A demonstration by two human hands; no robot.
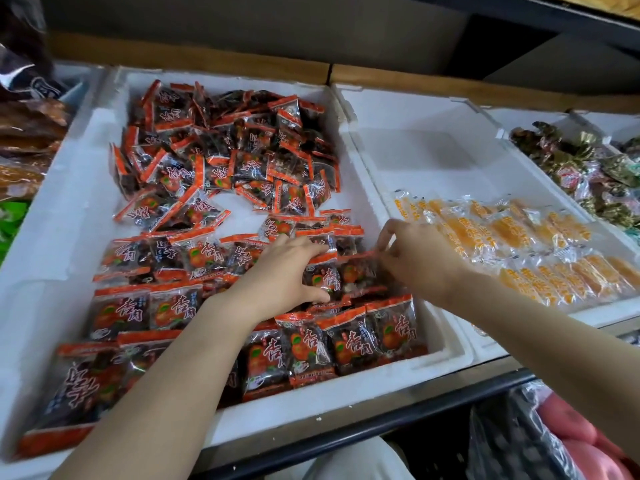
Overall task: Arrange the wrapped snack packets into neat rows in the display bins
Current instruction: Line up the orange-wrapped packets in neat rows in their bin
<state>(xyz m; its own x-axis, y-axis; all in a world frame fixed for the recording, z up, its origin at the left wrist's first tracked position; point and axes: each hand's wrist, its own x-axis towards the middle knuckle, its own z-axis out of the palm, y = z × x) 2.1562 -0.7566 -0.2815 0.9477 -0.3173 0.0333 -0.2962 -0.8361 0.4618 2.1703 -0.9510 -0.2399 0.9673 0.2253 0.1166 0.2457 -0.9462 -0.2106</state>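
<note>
A white foam bin [86,188] holds several dark snack packets with orange-red edges. A loose heap of them [228,147] fills the far half; near rows [221,320] lie flatter. My left hand [280,271] spans one packet [323,277] in the third row, thumb below it and fingers above. My right hand [412,254] pinches the top edge of the neighbouring packet [358,271] by the bin's right wall.
A second foam bin [415,133] to the right holds rows of orange packets [526,251] in its near half. Farther right lies a bin of green and brown wrapped sweets [588,168]. Brown packets sit at the far left. A dark shelf edge runs in front.
</note>
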